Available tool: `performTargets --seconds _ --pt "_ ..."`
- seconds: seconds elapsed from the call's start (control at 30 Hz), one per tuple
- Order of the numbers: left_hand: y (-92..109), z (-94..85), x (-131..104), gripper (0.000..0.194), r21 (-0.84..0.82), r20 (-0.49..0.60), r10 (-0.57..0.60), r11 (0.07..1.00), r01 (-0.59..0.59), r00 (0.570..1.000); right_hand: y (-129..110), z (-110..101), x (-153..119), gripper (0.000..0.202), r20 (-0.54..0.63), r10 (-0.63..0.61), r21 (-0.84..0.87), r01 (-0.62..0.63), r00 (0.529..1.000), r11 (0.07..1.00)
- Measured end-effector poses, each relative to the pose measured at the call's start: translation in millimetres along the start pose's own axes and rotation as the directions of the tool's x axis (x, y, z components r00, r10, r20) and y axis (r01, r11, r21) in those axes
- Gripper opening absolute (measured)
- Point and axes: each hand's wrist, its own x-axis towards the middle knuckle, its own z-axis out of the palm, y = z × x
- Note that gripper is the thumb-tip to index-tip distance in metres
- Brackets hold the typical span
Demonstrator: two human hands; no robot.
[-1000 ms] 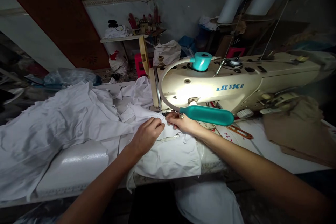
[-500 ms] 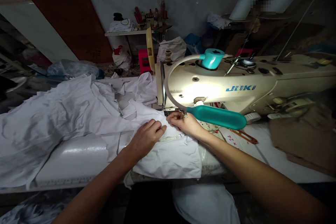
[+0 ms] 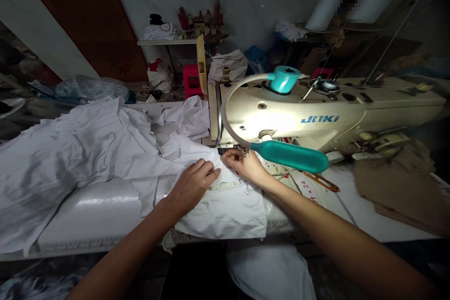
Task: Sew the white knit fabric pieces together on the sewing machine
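The thin white cloth (image 3: 195, 152) lies on the glossy white bench (image 3: 94, 211), under both hands and reaching to the small metal foot (image 3: 227, 146) below the head of the cream metal sewing machine with blue lettering (image 3: 298, 108). The left hand (image 3: 195, 185) appears to pinch it between thumb and curled fingers; the right hand (image 3: 244, 164) has its fingers bent in, but I cannot tell whether its grip closes on the cloth. The likeliest harm is a nipped or pierced fingertip, since the right fingers sit just beside the foot. Uneven pull from the hands could pucker the cloth or skew its edge, and drag from the large heaped white fabric (image 3: 94, 140) on the left could do the same. A loose fold might also catch the crumpled white panel (image 3: 225, 215) nearer the body. The needle point cannot be made out, and the right fingers and teal capsule-shaped lamp (image 3: 293, 156) cover part of the machine bed. The left palm is hidden, both forearms are cut off, and a pixelated patch obscures the tall pale thread cones (image 3: 330, 2).
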Motion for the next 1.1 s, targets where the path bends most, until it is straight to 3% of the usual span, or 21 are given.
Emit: performTargets --seconds 0.1,0.17,0.3,0.4,0.67,0.8,0.97,1.1 --pt "0.3 -1.6 -1.7 0.037 -0.032 0.023 -0.017 0.999 0.018 1.000 -3.9 2.9 -16.5 0.021 -0.097 -0.098 -0.112 0.087 0.990 0.990" --pt "0.5 -3.2 -2.6 0.040 -0.048 0.040 -0.025 0.998 0.027 0.999 -7.3 6.0 -34.2 0.022 -0.092 -0.227 -0.248 0.198 0.970 0.948" --pt "1.5 -5.8 -3.1 0.035 -0.053 0.094 -0.033 0.998 0.038 0.995 -9.3 15.7 -68.4 0.034 0.030 -0.467 -0.631 0.379 0.884 0.677" --pt "3.6 -6.1 -4.3 0.035 -0.053 0.106 -0.032 0.998 0.038 0.994 -5.9 22.3 -80.4 0.045 0.069 -0.478 -0.741 0.366 0.875 0.562" --pt "10.9 -9.4 -8.6 0.054 -0.109 0.111 -0.077 0.990 0.090 0.991 -1.4 27.1 -83.9 0.047 0.098 -0.468 -0.814 0.341 0.878 0.469" --pt "13.2 -13.4 -5.9 0.045 -0.207 0.079 -0.115 0.970 0.129 0.990 -2.2 29.6 -85.0 0.047 0.107 -0.475 -0.848 0.330 0.873 0.415" --pt "14.6 -19.2 6.3 0.031 -0.212 -0.028 -0.167 0.964 0.158 0.986 -3.9 30.2 -85.6 0.047 0.101 -0.465 -0.853 0.317 0.879 0.414" --pt "11.5 -15.4 17.7 0.029 -0.152 0.040 -0.174 0.972 0.178 0.984 -2.5 29.5 -85.9 0.047 0.104 -0.467 -0.854 0.320 0.878 0.410"
